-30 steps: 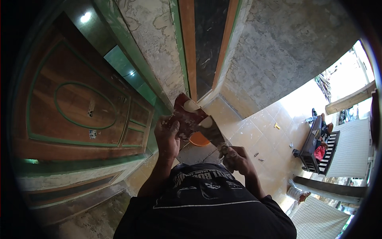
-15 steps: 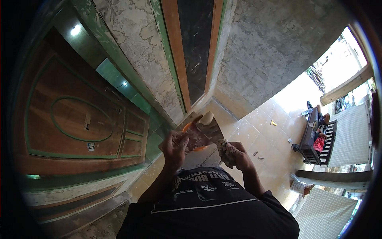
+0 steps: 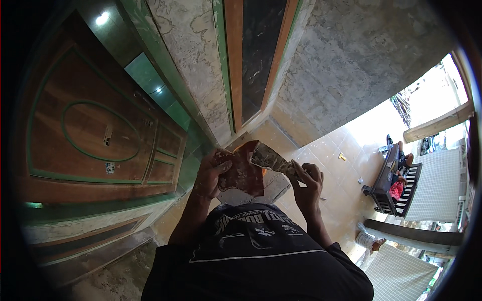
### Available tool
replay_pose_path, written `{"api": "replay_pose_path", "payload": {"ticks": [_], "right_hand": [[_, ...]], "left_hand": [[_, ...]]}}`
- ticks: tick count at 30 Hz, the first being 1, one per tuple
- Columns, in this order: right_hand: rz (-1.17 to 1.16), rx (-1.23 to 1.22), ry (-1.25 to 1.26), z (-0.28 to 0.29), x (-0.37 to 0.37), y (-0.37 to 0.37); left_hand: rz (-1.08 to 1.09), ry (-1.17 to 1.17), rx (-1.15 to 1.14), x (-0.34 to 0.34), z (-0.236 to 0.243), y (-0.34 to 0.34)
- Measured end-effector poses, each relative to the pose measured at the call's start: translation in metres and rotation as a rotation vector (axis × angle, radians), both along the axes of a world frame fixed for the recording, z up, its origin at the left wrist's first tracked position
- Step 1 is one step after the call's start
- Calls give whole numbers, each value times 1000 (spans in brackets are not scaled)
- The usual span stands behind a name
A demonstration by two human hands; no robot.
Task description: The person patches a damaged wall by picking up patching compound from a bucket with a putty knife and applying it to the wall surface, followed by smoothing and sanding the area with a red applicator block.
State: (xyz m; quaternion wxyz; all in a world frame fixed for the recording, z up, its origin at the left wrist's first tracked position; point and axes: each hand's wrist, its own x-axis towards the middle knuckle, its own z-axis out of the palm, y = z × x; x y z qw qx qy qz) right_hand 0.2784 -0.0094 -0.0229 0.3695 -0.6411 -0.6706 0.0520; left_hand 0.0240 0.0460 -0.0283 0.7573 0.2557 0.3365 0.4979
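My left hand (image 3: 207, 176) grips a reddish-brown flat piece (image 3: 241, 175) by its left edge, thumb on top. Whitish smears mark its face; whether it is sheet or a wide spreader I cannot tell. In my right hand (image 3: 309, 181) is a putty knife (image 3: 273, 161), fingers closed around its handle end. Its smeared blade points left and meets the upper right edge of the reddish piece. Below them, a sliver of an orange container (image 3: 264, 171) shows; the rest is hidden.
Ahead are patchy plastered walls (image 3: 346, 65) around a narrow dark pane (image 3: 261, 55) in a wooden frame. A brown wooden door (image 3: 85, 135) stands left. On the tiled floor (image 3: 326, 155) lies a small yellow object (image 3: 342, 156). A dark bench (image 3: 389, 180) with things on it stands right.
The putty knife has turned, and the pale lump on its blade no longer shows. The reddish piece now faces up more flatly. Both hands have moved slightly, the right one upward and outward.
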Motion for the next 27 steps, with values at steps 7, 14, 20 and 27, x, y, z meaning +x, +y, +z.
{"api": "replay_pose_path", "payload": {"ticks": [7,14,20,27], "right_hand": [[-5,-73,-117,17,9,-5],[214,-523,921,14,11,-7],[352,-985,1363,-2,7,-3],[435,-1143,1525,-14,-1,-4]], "left_hand": [[-4,-138,-19,-19,-11,2],[-26,-265,22,-24,-11,8],[-67,-548,-105,-11,-12,21],[-252,-594,-181,-1,-61,29]]}}
